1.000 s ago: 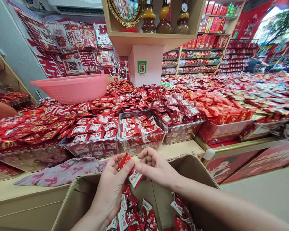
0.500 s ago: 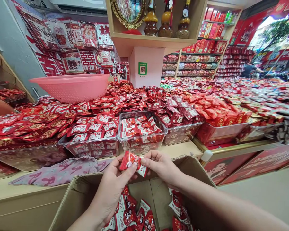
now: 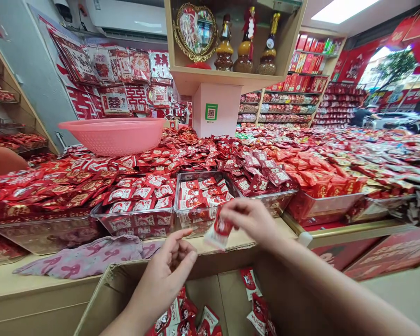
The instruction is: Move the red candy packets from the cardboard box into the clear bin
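Mostly red, white-ended packet (image 3: 219,231)

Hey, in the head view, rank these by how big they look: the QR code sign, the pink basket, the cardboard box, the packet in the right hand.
1. Cardboard box, though the frame cuts it off
2. Pink basket
3. Held packet, blurred and nearer the camera
4. QR code sign

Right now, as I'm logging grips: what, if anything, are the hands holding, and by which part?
The right hand pinches a red-and-white sealed packet by its upper, red end; the left hand appears to hold nothing.
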The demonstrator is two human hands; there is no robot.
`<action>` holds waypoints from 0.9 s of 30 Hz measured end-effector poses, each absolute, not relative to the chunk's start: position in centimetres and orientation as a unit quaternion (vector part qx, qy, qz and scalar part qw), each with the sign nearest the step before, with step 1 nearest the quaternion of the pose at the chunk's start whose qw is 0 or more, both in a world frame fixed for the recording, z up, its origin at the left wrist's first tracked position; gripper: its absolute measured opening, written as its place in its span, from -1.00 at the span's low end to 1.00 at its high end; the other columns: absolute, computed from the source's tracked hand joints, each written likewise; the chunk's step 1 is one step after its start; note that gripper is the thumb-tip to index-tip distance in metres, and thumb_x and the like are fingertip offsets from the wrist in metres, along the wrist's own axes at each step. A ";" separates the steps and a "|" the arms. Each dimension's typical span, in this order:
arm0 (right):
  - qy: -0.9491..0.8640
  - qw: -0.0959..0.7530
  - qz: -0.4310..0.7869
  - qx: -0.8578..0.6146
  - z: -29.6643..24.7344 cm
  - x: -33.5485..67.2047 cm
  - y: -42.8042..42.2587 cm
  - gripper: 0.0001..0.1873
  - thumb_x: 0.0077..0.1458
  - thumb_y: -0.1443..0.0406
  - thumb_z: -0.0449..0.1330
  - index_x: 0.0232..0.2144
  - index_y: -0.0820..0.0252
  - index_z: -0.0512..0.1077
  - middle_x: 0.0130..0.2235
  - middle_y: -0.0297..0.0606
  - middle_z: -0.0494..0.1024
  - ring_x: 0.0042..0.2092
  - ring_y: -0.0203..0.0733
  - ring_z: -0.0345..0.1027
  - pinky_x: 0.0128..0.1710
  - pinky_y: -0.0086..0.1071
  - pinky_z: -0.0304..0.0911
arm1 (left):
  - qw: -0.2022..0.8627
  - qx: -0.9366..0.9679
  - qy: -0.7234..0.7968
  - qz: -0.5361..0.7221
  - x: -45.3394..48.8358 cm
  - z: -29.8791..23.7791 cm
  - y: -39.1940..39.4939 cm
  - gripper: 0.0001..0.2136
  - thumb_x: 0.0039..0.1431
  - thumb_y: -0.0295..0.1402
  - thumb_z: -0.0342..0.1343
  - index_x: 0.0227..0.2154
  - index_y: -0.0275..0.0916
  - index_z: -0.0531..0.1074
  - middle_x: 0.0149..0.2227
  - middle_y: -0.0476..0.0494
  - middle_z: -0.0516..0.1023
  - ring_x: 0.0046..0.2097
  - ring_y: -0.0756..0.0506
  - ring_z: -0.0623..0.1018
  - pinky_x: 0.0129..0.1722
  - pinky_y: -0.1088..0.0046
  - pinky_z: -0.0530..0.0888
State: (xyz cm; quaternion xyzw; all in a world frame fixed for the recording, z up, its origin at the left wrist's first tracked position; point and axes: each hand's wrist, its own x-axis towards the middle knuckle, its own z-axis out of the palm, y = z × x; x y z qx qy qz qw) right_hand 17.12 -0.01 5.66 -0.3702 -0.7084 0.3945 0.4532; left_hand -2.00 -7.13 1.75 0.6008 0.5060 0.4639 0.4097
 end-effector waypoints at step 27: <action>-0.818 0.099 -0.007 -0.567 6.9 14.2 10.1 -0.70 -0.05 0.54 -0.04 -0.30 0.46 0.42 -0.26 0.14 0.46 -0.17 -0.02 0.34 -0.20 -0.31 0.18 | 0.234 0.739 0.525 0.352 -3.8 1.3 -6.3 -0.81 0.05 -0.33 0.01 -0.29 -0.12 0.46 -0.42 -0.05 0.53 -0.43 -0.04 0.46 -0.43 0.53 0.38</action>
